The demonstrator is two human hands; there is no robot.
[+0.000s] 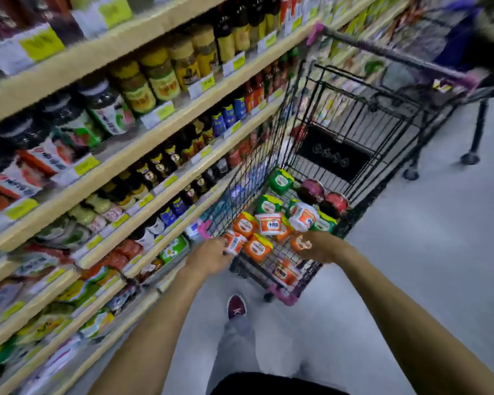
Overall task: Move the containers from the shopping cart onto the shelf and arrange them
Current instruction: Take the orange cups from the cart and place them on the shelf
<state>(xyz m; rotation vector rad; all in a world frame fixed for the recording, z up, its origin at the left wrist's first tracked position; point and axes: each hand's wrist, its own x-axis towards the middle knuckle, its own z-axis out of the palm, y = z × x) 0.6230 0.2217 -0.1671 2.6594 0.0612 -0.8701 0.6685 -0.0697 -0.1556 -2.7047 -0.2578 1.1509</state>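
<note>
View: head camera, blurred by motion.
Cart: stands in the aisle.
Shelf: just left of the cart, stocked with bottles and jars.
Tubs: orange, white and green, heaped in the cart's near end.
Left hand: at the cart's near left corner, fingers curled round a white-and-orange tub.
Right hand: at the cart's near right side, seemingly cupping an orange tub.
</note>
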